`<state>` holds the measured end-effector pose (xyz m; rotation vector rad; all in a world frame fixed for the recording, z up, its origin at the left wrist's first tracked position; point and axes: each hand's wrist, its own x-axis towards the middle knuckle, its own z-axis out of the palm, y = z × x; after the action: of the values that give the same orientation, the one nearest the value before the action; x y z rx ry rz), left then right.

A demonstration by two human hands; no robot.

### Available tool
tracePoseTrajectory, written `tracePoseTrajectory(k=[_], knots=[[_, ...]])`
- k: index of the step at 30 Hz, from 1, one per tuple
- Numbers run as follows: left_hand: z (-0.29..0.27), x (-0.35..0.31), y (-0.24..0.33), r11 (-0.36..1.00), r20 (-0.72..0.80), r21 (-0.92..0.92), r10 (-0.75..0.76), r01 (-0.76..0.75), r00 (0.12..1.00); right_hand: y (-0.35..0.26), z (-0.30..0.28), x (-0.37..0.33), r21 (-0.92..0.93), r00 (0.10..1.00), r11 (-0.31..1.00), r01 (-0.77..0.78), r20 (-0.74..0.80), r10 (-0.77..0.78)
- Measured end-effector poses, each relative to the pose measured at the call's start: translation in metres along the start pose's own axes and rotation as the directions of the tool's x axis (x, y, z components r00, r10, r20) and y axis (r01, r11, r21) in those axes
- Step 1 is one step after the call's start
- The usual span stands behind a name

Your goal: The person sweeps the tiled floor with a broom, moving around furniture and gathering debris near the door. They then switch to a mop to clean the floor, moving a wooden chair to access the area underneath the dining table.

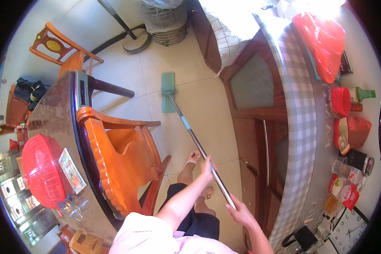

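Mop [199, 145] points forward, long axis slanting left, green head [168, 80] seemingly flat.

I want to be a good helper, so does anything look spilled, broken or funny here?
Nothing stands out. The green mop head lies flat on the tiled floor, and I see no puddle or broken pieces around it. The cabinet is crowded on top, but that looks like everyday clutter.

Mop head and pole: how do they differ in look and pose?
The mop head is green and broad, while the pole is slim and mostly silvery. The mop head lies on the floor; the pole slants up from it, held by the left hand and right hand. Both show some blue-green.
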<state>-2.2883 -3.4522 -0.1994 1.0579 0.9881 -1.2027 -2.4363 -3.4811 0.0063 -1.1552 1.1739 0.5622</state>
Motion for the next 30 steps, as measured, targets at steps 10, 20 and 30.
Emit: tracePoseTrajectory(k=[10,20,30], knots=[[0.063,0.148,0.225,0.917,0.013,0.222,0.337,-0.331,0.941,-0.150,0.006,0.198,0.200,0.992,0.977,0.074,0.087,-0.093],[0.013,0.089,-0.036,0.498,-0.066,0.847,0.442,-0.184,0.894,0.086,0.017,0.068,0.654,0.981,0.743,-0.142,-0.006,0.193],[0.008,-0.056,-0.113,0.842,-0.009,0.537,-0.042,0.040,0.999,0.061,0.003,-0.088,0.734,0.901,0.582,-0.349,0.092,0.424]])
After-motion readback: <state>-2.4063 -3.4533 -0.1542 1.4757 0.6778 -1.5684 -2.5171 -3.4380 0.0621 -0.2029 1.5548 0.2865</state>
